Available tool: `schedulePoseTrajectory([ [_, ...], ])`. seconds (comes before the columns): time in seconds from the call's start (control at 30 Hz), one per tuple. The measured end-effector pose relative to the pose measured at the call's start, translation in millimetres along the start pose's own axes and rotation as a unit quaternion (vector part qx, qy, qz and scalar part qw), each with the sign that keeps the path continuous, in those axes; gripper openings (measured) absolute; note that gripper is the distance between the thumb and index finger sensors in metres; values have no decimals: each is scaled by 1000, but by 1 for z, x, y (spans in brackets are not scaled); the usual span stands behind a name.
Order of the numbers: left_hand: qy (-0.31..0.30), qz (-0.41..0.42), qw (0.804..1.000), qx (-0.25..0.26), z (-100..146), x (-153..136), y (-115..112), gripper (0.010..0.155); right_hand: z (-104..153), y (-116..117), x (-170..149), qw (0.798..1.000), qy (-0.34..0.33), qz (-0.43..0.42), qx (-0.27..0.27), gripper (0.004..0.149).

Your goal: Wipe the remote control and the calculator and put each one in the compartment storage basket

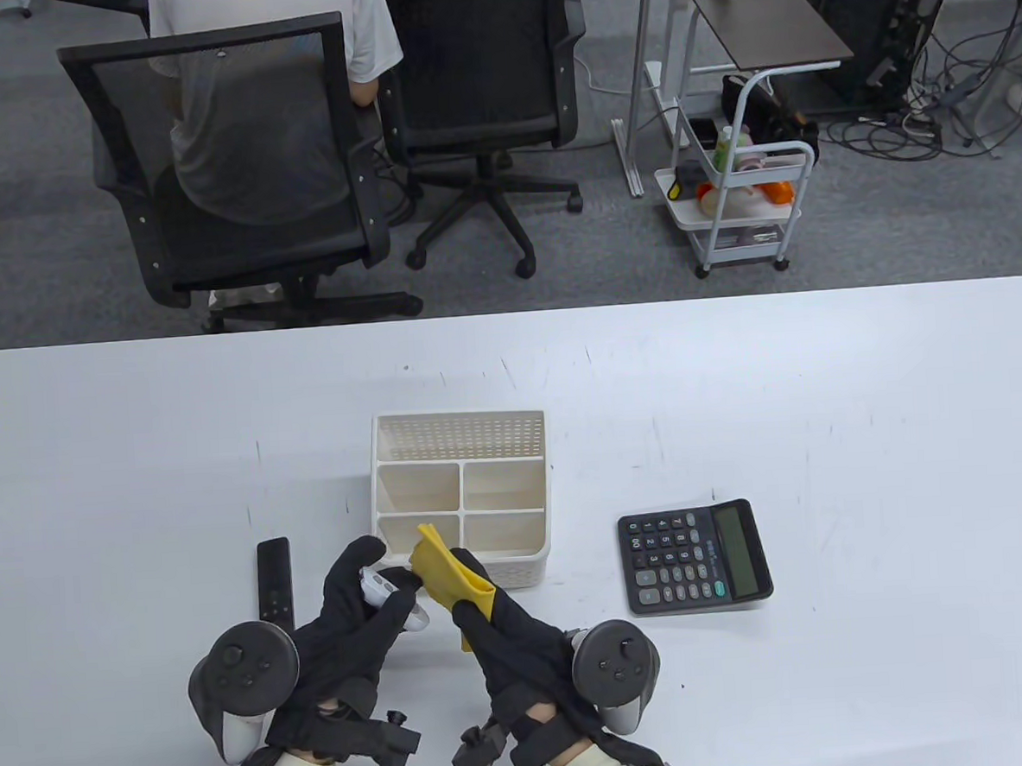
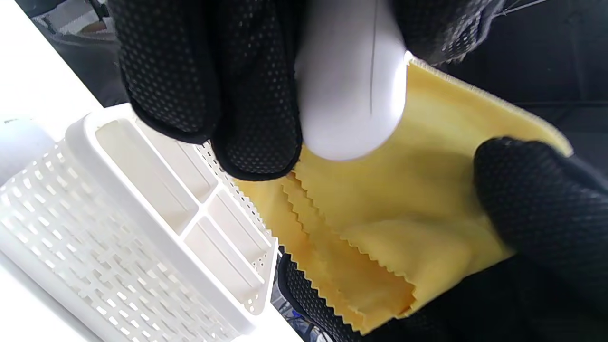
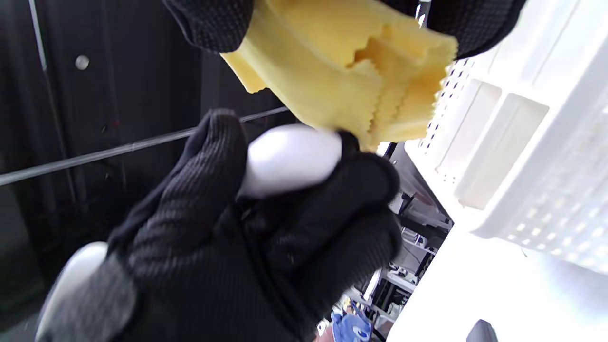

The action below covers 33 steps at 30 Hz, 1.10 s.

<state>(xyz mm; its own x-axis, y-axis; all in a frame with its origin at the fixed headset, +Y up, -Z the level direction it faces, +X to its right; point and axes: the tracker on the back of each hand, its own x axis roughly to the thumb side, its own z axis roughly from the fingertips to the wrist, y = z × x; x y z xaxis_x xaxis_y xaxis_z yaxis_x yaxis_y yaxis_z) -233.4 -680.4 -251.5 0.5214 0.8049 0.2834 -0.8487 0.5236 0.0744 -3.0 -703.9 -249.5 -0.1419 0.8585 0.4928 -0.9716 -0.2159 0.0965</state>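
Note:
My left hand (image 1: 370,601) grips a white remote control (image 1: 385,591) just in front of the white compartment basket (image 1: 457,422). My right hand (image 1: 477,612) holds a folded yellow cloth (image 1: 447,571) against the remote's end. Up close, the remote (image 2: 351,95) sits between my left fingers (image 2: 213,71), its rounded tip on the cloth (image 2: 403,204). In the right wrist view the cloth (image 3: 342,61) lies over the remote (image 3: 289,159). A black remote control (image 1: 274,579) lies flat left of my hands. The black calculator (image 1: 693,558) lies right of the basket, face up.
The basket's compartments (image 2: 152,190) hold nothing. Beyond the table's far edge are two black office chairs (image 1: 229,158), one with a person seated, and a small white trolley (image 1: 742,204).

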Motion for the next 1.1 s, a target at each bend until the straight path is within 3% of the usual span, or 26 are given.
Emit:
schedulePoseTrajectory([
  [0.1,1,3,1000,-8,1,-1,-2,65,3,11,5,998,-33,35,50,55],
  [0.37,-5,23,998,-52,-2,-2,-12,62,3,11,2,997,-41,49,41,55],
  [0.7,23,-36,999,20,0,-4,-6,55,2,9,6,992,-64,98,37,53],
  [0.97,14,-5,1000,2,1,-6,-4,48,2,14,5,985,-80,137,66,54],
  [1.1,20,3,1000,20,0,-7,-2,48,1,10,7,980,-82,173,59,53],
])
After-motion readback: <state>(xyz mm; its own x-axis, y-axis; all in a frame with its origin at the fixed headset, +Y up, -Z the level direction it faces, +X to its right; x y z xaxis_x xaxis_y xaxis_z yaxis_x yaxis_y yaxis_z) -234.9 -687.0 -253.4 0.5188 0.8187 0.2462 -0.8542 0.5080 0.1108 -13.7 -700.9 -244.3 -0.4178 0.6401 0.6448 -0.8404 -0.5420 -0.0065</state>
